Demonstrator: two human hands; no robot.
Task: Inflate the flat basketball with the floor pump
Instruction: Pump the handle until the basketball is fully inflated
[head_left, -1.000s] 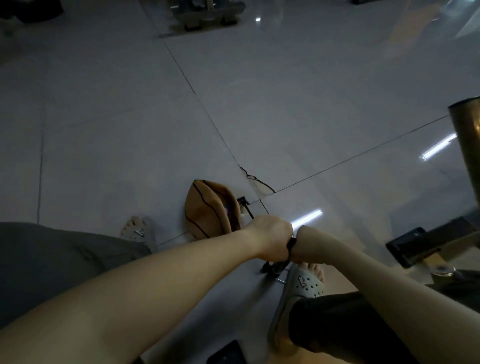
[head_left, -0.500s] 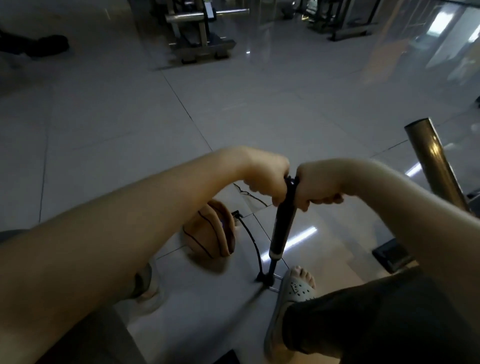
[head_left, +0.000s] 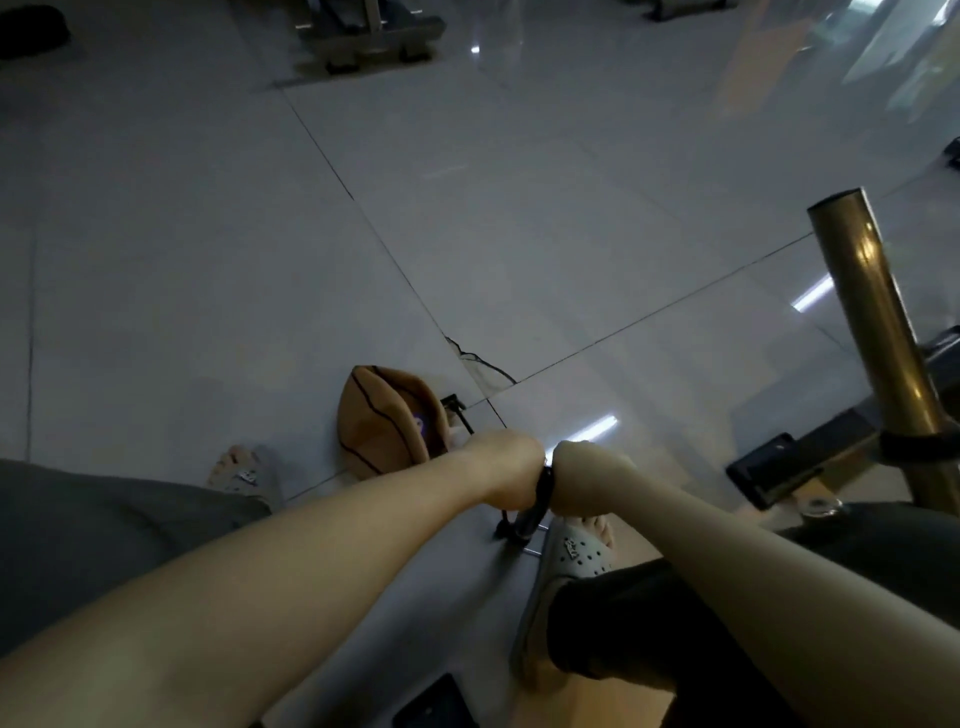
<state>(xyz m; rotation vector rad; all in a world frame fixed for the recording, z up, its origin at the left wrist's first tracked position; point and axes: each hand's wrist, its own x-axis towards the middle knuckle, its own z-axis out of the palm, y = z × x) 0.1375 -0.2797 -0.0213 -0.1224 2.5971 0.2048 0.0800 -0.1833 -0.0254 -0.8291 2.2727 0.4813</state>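
Orange and caved in, the basketball is lying on the tiled floor, just beyond the left hand, with the thin black hose running to it near those fingers. Both hands are clenching the floor pump handle, the right hand pressed close beside the left, knuckles nearly touching; that paired grip is probably putting body weight straight down the shaft. Below the fingers, the sandalled right foot is sitting by the pump base, likely pinning it steady. The handle itself is hiding inside the fists, the valve connection is too dim to make out, and the ball is looking far from round.
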